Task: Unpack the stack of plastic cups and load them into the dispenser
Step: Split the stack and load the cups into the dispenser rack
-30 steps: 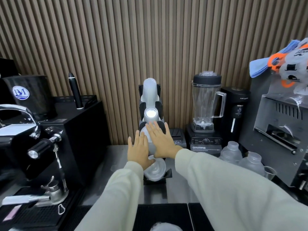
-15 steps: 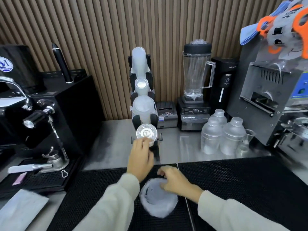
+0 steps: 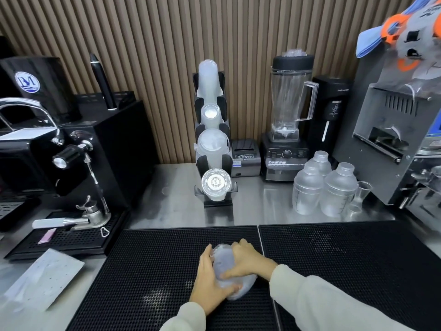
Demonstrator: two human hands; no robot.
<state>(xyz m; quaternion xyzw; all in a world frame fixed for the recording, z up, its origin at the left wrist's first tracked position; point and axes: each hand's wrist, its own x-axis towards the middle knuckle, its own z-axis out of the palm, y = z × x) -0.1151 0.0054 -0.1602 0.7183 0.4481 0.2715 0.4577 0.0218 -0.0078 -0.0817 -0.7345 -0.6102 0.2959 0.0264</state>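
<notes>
On the black perforated rubber bar mat [image 3: 148, 271], both hands clasp the translucent plastic-wrapped stack of cups [image 3: 228, 280]: left hand [image 3: 210, 280] curled round its near side, right hand [image 3: 250, 261] gripping over the top. The black tiered cup dispenser [image 3: 213, 149] stands well behind.

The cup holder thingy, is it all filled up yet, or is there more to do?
Nearly. The black dispenser on the steel counter already shows cups in every slot. Right now the left hand and right hand both grip a crumpled plastic wrapper on the black mat. What seems left is throwing it away.
</notes>
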